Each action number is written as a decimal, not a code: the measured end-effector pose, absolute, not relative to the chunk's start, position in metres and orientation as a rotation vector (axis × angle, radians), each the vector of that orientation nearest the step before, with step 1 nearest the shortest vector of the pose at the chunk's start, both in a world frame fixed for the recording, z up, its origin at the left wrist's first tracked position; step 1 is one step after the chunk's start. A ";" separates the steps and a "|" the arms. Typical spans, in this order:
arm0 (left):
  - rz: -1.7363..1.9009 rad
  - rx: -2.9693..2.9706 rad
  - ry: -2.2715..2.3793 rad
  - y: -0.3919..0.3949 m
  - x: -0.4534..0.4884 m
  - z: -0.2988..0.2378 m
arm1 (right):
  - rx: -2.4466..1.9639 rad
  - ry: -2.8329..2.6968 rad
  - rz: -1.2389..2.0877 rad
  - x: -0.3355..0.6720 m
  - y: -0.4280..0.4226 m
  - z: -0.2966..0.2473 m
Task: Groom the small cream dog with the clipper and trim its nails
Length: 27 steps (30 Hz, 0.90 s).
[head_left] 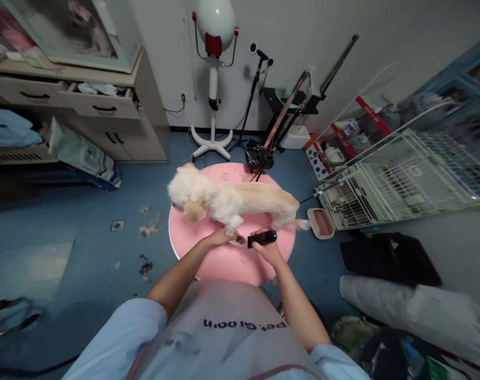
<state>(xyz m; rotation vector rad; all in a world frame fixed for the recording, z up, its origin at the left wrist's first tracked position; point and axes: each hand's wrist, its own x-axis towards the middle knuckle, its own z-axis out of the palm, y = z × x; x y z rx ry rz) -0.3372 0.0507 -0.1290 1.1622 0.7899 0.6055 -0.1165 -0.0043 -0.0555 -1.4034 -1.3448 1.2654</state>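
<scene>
A cream-and-white dog (259, 198) stands on a round pink grooming table (232, 264), its head to the left and its tail to the right. My left hand (219, 237) is closed around one of its paws (238, 240), the underside turned toward me with dark pads showing. In my right hand (268, 253) is a black hair clipper (263, 238), its head pointing left, a short way from the paw. Whether the clipper touches any fur, I cannot tell. The dog's body looks short-clipped, while its head and front legs are fluffier.
Behind the table are a white stand dryer (214, 79) and a black tool holder (259, 155) with scissors. White wire cages (398, 179) and a small litter tray (321, 223) stand right. Cabinets (116, 124) with drawers pulled out are left. Hair clumps (148, 230) lie on the floor.
</scene>
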 end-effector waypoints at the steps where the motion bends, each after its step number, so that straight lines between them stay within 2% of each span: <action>1: 0.602 1.157 0.791 0.051 -0.337 -0.127 | -1.402 -1.315 1.265 -0.115 -0.004 -0.053; 13: 0.538 1.194 0.757 0.050 -0.340 -0.119 | -1.250 -1.379 1.535 -0.111 0.007 -0.052; 27: 0.487 1.079 0.760 0.048 -0.349 -0.112 | -1.251 -1.357 1.553 -0.114 0.012 -0.046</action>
